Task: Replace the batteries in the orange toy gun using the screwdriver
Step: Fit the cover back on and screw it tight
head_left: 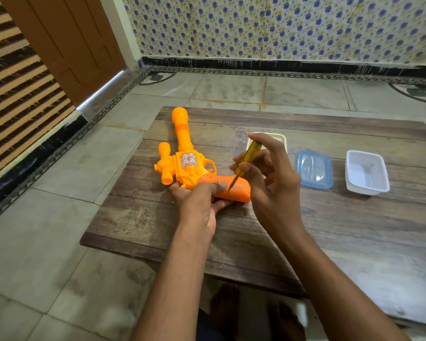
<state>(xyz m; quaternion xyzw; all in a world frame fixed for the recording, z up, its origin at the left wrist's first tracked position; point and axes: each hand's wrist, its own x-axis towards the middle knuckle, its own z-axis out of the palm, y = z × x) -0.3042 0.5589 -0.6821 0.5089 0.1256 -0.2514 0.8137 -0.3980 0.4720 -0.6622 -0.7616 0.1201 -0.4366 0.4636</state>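
The orange toy gun [182,158] lies on its side on the low wooden table [330,230], barrel pointing away from me. My left hand [199,200] grips its darker orange handle from below, thumb pressed on top. My right hand [268,178] pinches a screwdriver [246,157] with a clear yellow handle, held steeply upright. Its metal tip touches the side of the gun's handle, just right of my left thumb.
A small cream tray [284,141] sits partly hidden behind my right hand. To the right lie a blue-rimmed clear lid [315,169] and an open white container [367,172]. Tiled floor surrounds the table; a door and patterned wall stand beyond.
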